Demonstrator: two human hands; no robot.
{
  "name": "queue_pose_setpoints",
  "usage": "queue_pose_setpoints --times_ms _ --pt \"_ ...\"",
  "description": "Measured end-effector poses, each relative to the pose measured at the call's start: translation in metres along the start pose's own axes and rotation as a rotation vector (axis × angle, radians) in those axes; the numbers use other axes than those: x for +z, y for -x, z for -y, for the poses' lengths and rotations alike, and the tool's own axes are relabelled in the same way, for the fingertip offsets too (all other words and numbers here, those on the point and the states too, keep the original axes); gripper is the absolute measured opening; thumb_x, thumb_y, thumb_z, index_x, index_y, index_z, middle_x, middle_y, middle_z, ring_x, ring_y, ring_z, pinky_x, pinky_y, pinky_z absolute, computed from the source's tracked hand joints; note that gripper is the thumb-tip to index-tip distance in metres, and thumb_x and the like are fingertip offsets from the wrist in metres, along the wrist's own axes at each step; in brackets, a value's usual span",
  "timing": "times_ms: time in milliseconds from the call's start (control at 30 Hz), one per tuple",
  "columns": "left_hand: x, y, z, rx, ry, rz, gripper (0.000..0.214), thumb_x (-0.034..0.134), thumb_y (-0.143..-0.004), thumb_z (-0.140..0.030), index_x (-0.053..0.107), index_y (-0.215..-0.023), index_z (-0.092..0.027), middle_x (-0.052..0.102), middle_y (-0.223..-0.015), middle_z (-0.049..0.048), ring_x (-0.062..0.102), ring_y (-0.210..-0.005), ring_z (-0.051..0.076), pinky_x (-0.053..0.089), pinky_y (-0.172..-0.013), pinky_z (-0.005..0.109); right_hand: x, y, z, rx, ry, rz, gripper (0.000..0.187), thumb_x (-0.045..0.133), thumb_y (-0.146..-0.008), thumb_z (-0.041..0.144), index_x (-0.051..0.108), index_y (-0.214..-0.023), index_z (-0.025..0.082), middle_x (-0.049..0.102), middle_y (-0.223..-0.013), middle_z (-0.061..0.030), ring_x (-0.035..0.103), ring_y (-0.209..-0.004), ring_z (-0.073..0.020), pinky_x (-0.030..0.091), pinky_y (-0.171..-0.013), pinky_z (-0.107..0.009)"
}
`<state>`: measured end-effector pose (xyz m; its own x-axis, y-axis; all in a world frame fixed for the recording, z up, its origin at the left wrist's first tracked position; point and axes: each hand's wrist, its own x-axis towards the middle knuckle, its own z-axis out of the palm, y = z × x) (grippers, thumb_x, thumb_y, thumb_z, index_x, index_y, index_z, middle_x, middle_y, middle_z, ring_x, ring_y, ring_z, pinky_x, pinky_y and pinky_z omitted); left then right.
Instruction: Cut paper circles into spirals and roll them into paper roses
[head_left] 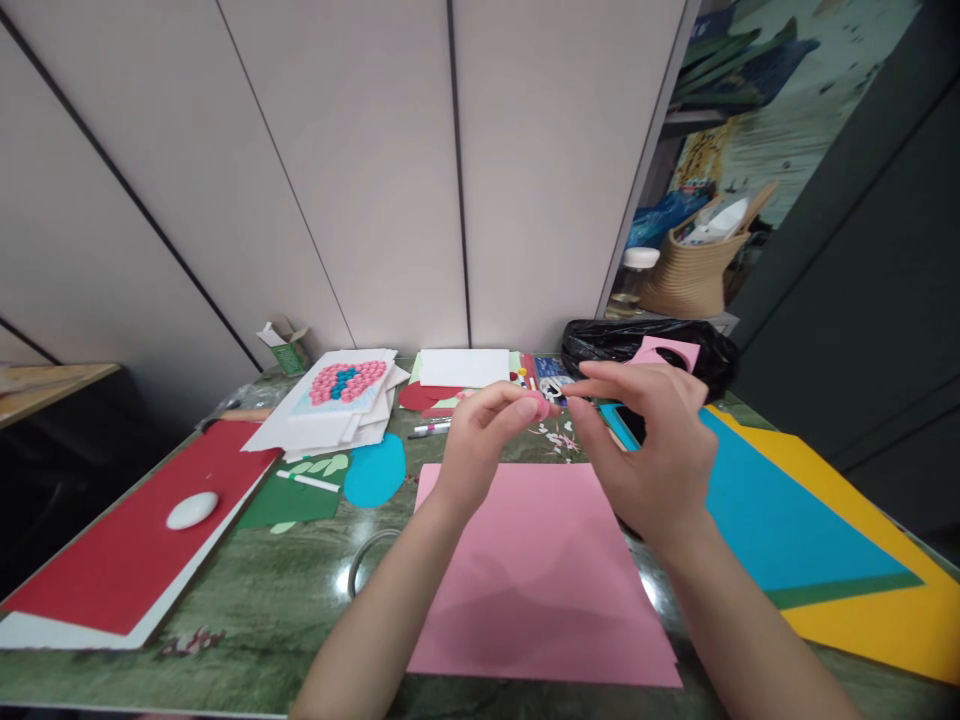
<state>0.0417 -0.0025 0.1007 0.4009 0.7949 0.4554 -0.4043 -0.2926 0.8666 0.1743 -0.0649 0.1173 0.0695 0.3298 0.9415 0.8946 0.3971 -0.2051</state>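
Note:
My left hand (487, 430) pinches a small bright pink piece (540, 404) between thumb and fingertips; it looks curled, but its material is too small to make out. Facing it on the right, my right hand (652, 430) has thumb and forefinger apart, with nothing visible between them. Both hands are raised over the far edge of a pink paper sheet (532, 580), which lies flat on the green marbled table (277, 610). The fingertips of the two hands do not touch.
Left lie red paper (127, 540) with a white oval object (193, 510), green paper with a marker (307, 482), a blue paper shape (375, 470) and sheets bearing a pink-and-blue picture (349, 385). Blue (787, 530) and yellow paper (892, 620) lie right, a black bag (600, 345) behind.

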Motion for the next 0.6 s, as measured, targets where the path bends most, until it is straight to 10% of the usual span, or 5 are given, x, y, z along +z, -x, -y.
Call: queue_pose_setpoints --times_ms 600 --pt "-0.0014 -0.0037 -0.0074 -0.192 0.341 0.029 0.018 0.067 -0.071 -0.031 0.06 -0.06 -0.018 0.059 -0.067 -0.0001 0.06 -0.073 0.012 0.051 -0.08 0.029 0.0006 -0.0018 -0.003 -0.008 0.031 0.009 0.027 0.064 -0.078 0.015 0.056 -0.102 0.024 0.071 -0.079 0.0009 0.063 -0.081 -0.0191 0.037 -0.083 -0.039"
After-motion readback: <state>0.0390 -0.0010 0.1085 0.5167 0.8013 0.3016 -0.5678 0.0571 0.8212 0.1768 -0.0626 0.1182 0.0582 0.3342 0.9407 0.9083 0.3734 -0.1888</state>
